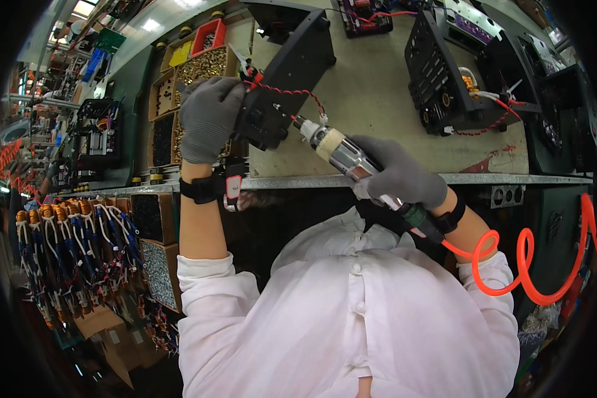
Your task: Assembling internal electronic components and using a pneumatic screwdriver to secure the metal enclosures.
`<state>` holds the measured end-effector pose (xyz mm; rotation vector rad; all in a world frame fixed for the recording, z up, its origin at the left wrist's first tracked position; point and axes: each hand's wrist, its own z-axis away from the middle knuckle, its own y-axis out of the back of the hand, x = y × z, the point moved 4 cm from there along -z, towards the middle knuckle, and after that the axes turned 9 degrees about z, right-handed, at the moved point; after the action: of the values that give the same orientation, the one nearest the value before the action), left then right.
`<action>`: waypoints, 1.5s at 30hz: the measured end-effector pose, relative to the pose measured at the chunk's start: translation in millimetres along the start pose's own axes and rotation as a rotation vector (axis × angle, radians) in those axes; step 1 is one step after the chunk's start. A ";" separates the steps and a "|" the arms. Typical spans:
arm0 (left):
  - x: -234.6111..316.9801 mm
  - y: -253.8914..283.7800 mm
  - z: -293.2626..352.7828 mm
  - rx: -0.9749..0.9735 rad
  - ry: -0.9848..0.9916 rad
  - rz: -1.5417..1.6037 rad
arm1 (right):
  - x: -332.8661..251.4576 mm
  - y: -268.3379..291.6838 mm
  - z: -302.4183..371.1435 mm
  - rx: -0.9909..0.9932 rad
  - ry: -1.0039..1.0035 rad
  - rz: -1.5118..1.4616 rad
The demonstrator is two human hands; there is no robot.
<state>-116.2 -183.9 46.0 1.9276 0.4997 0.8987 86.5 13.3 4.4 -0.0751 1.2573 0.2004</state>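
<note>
My left hand (209, 118): gloved, clamped on black housing (286, 76), tilted on bench (378, 106). My right hand (399, 178): wrapped round screwdriver (341, 151), tip against the housing beside red-black wire (298, 94). Left of my grip: screw bins (202, 66). Orange hose (530, 265) trails right. Bit tip hidden.

Left hand (209, 116), grey-gloved, grips the near-left end of a black metal housing (288, 73) tilted on the worktop (371, 99). Right hand (398, 176), also gloved, wraps a pneumatic screwdriver (341, 152), its tip touching the housing's right side. Coiled orange air hose (530, 265) trails right. Red-black twisted wire (298, 93) crosses the housing. Screw bins (205, 66) sit far left.
</note>
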 end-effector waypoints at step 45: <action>149.9 -139.8 53.1 -0.886 0.764 2.034 | 49.4 17.7 156.4 0.293 -0.043 -0.204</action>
<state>24.2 -47.2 -34.2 0.5793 -1.5872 2.4122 244.1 62.0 6.7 0.0532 1.2158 -0.1587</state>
